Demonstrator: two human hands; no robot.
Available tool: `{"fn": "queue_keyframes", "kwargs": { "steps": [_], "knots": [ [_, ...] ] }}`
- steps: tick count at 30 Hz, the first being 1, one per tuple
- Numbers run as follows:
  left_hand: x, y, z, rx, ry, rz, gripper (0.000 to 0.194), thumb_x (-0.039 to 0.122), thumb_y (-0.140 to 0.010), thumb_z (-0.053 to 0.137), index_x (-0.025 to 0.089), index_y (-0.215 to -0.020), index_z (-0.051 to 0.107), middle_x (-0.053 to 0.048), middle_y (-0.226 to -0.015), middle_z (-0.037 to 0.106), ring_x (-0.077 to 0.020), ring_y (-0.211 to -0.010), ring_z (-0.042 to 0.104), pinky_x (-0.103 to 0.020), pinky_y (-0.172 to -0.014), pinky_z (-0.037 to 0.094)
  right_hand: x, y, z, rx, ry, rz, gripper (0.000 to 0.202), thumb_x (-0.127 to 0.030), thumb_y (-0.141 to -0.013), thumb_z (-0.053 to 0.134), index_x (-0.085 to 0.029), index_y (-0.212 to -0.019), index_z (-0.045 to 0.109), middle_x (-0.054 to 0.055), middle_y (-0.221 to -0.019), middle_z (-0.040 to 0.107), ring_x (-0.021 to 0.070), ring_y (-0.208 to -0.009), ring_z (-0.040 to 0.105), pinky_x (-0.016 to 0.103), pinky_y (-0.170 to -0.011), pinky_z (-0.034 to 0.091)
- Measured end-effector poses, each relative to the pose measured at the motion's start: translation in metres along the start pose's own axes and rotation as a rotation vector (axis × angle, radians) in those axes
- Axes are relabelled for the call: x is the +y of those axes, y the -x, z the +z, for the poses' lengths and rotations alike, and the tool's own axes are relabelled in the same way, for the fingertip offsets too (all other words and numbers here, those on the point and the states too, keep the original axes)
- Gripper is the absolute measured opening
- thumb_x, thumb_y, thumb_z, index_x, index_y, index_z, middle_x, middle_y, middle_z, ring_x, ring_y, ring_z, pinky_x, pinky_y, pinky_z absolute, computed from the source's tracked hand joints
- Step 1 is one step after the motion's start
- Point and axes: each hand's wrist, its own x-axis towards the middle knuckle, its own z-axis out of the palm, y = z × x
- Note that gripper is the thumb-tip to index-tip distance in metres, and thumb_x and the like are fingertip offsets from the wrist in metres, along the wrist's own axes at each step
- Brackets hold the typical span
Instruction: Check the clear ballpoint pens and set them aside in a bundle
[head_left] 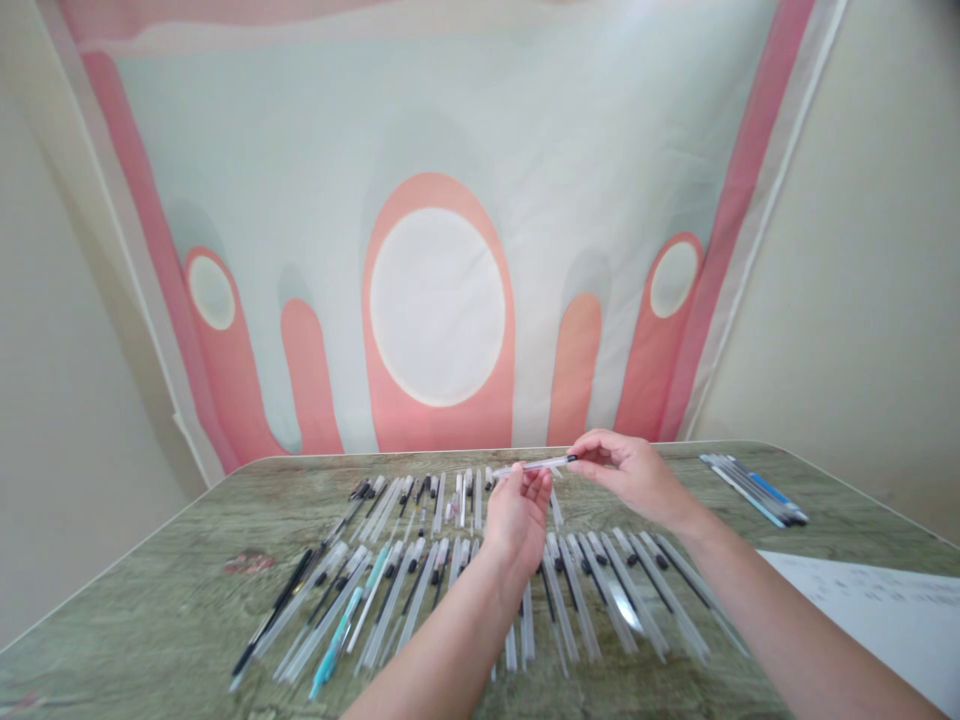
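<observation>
Your left hand [517,520] holds a clear pen [544,464] over the table [165,600]. Your right hand [634,478] pinches its black end [572,458]. Pen parts [671,590] lie on the table.

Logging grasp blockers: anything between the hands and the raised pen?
Nothing visible. The left hand and right hand both hold the pen, the right at its black end; the other pens lie lower, on the table.

Left hand [517,520], right hand [634,478], forearms [459,630] all bare
</observation>
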Motion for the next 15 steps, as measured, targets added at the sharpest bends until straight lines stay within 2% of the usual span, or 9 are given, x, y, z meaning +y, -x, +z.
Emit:
{"fn": "queue_keyframes", "kwargs": {
  "steps": [7,15],
  "knots": [
    [0.0003,-0.0009,-0.0005,-0.001,-0.029,0.034,0.017,0.010,-0.083,0.045,0.012,-0.067,0.049,-0.005,-0.062,0.057,-0.0083,-0.059,0.059,-0.018,-0.063,0.052,0.0033,0.0000,-0.0007,0.031,0.173,-0.175,0.016,-0.032,-0.078,0.057,-0.018,-0.082,0.065,0.005,-0.079,0.063,0.0158,-0.070,0.059,0.028,-0.066,0.047],
    [-0.0007,-0.0051,-0.0059,-0.045,-0.093,0.116,0.015,0.013,-0.082,0.047,0.014,-0.068,0.047,-0.003,-0.062,0.057,-0.0088,-0.061,0.059,-0.022,-0.068,0.050,0.0052,0.0018,-0.0046,-0.047,0.392,-0.279,0.016,-0.031,-0.082,0.052,-0.019,-0.083,0.063,0.004,-0.077,0.062,0.0139,-0.068,0.058,0.025,-0.065,0.045]
  ]
}}
